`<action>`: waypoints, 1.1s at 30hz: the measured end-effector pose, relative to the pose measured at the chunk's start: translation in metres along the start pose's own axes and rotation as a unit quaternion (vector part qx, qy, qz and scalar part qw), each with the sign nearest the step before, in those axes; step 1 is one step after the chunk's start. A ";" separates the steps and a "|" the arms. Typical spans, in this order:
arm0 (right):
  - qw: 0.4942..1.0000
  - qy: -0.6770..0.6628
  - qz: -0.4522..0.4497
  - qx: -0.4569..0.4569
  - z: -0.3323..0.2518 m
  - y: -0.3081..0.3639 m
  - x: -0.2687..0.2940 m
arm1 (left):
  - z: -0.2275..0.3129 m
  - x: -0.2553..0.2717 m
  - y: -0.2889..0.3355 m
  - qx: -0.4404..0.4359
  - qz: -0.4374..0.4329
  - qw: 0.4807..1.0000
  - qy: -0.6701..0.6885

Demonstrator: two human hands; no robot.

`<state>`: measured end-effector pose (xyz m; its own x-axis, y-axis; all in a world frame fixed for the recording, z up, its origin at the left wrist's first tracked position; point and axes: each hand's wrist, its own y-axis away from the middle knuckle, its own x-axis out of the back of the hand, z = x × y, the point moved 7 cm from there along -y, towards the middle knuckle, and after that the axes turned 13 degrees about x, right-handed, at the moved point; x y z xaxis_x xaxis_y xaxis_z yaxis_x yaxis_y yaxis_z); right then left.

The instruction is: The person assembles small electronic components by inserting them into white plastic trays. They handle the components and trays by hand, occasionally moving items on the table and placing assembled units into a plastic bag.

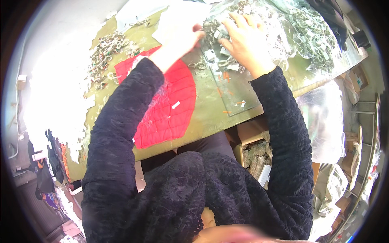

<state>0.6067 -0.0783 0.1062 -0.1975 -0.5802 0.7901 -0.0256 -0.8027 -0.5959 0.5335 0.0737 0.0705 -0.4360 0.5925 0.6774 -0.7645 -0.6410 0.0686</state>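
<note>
Okay so both hands are up at the far side of the worktop [206, 128], and what matters here is where the heap of little corded bits [277, 30] sits. The right hand [247, 40] is the nearer one, right above the heap's left part: fingers fanned out, thumb apart, palm down, so I'd call that grip loose, not clamped on anything I can make out. The left hand [196, 37] is just left of the heap, fingers pointing right toward it, but it's blurry, so can't tell if that grip is pinching something. No clear long axis on the heap, it's just a tangle. Below it there's a clear sheet [241, 95] with some orange scraps [226, 76]. The red cloth [178, 93] lies partly under the left forearm, its long way running roughly toward the wearer, with a white tag [176, 105] on top. Another tangle [103, 56] is well off to the left.
</note>
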 end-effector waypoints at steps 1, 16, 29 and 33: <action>1.000 -0.006 0.018 0.006 0.000 0.000 0.003 | 0.014 -0.009 0.006 -0.041 -0.011 0.999 -0.025; 0.998 0.049 0.014 -0.025 -0.001 -0.004 -0.022 | -0.010 0.039 0.010 -0.197 0.004 0.979 -0.047; 0.997 0.062 0.008 -0.033 -0.002 -0.002 -0.022 | -0.018 0.004 -0.002 -0.250 0.089 0.929 -0.259; 0.998 0.062 0.016 -0.026 -0.004 -0.002 -0.021 | -0.027 0.007 -0.012 -0.229 0.066 0.942 -0.235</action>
<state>0.6070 -0.0642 0.0904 -0.3187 -0.5807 0.7492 -0.0679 -0.7744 -0.6291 0.5264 0.0984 0.0549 -0.3652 0.1715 0.9150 -0.8900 -0.3527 -0.2891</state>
